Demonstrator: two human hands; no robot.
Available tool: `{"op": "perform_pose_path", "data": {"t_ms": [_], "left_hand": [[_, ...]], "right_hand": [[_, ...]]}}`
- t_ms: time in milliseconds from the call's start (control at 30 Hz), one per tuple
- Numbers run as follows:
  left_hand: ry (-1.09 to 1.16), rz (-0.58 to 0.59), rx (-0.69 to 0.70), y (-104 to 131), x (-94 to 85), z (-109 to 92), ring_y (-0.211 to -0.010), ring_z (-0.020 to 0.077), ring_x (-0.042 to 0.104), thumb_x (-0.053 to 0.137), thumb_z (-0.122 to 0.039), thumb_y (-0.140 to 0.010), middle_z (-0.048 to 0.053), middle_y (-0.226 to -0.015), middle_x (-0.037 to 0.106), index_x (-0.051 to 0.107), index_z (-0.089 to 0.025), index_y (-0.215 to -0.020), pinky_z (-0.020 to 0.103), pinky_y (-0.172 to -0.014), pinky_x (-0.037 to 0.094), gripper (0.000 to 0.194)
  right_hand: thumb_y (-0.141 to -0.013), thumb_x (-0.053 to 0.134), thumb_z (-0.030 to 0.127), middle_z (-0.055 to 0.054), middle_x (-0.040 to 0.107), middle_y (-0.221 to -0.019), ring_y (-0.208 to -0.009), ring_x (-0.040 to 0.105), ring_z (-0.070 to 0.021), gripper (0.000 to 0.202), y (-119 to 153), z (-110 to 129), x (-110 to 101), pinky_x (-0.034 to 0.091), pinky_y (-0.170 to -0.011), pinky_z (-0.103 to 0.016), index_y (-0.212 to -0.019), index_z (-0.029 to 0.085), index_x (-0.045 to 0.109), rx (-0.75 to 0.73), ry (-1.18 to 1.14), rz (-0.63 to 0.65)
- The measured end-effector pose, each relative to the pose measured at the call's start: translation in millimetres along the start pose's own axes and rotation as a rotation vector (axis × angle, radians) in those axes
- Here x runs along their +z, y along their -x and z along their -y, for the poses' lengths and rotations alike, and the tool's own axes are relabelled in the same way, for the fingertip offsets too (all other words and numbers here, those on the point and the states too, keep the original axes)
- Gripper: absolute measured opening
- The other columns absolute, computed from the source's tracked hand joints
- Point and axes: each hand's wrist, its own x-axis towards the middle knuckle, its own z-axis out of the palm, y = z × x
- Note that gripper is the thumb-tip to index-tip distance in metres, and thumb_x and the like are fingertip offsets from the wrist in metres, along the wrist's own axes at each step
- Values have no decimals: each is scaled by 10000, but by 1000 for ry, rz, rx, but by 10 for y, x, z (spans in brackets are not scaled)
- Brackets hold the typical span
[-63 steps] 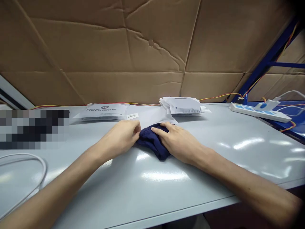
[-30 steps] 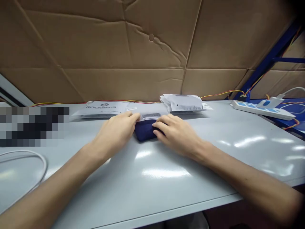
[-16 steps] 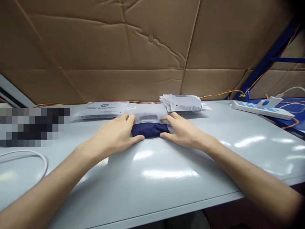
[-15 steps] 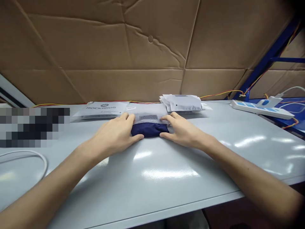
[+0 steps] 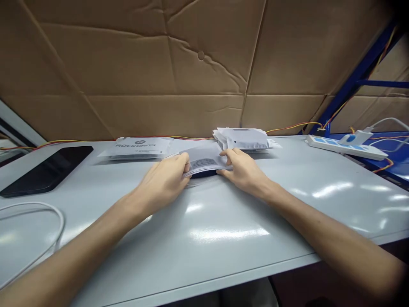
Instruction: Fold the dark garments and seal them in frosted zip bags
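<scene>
Between my hands is a pale zip-top plastic bag [image 5: 206,154] with a printed dark text block near its front opening. A strip of dark navy fabric [image 5: 206,173] shows under the bag's front edge; the rest of it is hidden. At the left front corner, my left hand [image 5: 172,172] pinches the bag's edge between thumb and curled fingers. My right hand [image 5: 241,170] grips the right front corner, thumb low and fingers on top. Both hands rest close to the grey tabletop [image 5: 220,238].
Behind on the left lies a ROCKBROS-printed bag [image 5: 137,147]. A pile of similar bags [image 5: 244,138] is at the back right. A black phone-like slab [image 5: 47,170] and a white cable [image 5: 59,217] are left; a power strip [image 5: 347,147] is right. Cardboard [image 5: 128,72] stands behind.
The bag's front edge has come forward over the navy fabric, which now shows only as a thin strip. Both hands have closed on the bag's front corners.
</scene>
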Motion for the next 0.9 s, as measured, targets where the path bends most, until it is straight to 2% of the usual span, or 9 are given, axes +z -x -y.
{"op": "perform_pose_path", "data": {"t_ms": [167, 267, 467, 533, 633, 767, 900], "left_hand": [[10, 24, 115, -12, -13, 28, -752, 208, 565, 460, -213, -879, 27, -882, 607, 453, -233, -897, 323, -619, 383, 27], [13, 65, 178, -12, 2, 41, -821, 216, 591, 431, -191, -905, 36, -980, 623, 521, -240, -997, 322, -650, 406, 137], [-4, 109, 293, 34, 11, -51, -826, 204, 604, 453, -294, -960, 45, -1052, 638, 626, -264, -1147, 348, -719, 449, 257], [-12, 99, 357, 53, -7, -80, -914, 231, 598, 521, -361, -942, 53, -1064, 633, 639, -267, -1156, 382, -800, 464, 262], [-3, 107, 428, 81, -46, -96, -1061, 278, 555, 621, -412, -880, 74, -1159, 604, 600, -274, -1252, 442, -926, 453, 397], [54, 156, 441, 111, -89, -76, -1161, 284, 517, 573, -250, -864, 78, -1293, 552, 500, -293, -1378, 434, -974, 449, 521], [74, 173, 402, 101, -96, -37, -1123, 261, 540, 527, -128, -810, 68, -1229, 591, 574, -260, -1221, 398, -935, 459, 434]], "right_hand": [[-902, 607, 338, -106, 662, -1111, -984, 648, -246, 362, 27, 28, -30, 513, -890, -409, -1228, 180, 599, -51, -28, 10], [-896, 596, 283, -104, 675, -1125, -982, 658, -250, 350, 29, 45, -51, 516, -874, -393, -1230, 180, 607, -26, 28, 16], [-881, 541, 206, -98, 719, -1129, -947, 693, -293, 343, 4, 91, -145, 527, -747, -387, -1210, 225, 636, 102, 259, 72], [-887, 536, 207, -108, 732, -1120, -949, 698, -313, 332, -2, 104, -182, 524, -726, -398, -1201, 225, 643, 131, 310, 79], [-905, 531, 221, -136, 740, -1088, -920, 704, -326, 311, -2, 103, -227, 517, -690, -401, -1192, 218, 652, 155, 374, 89], [-934, 517, 227, -129, 743, -1009, -887, 709, -303, 297, 7, 72, -269, 504, -668, -369, -1195, 221, 658, 139, 403, 96], [-947, 505, 226, -111, 746, -952, -847, 710, -293, 267, 17, 42, -287, 503, -658, -368, -1144, 238, 684, 89, 373, 104]]}}
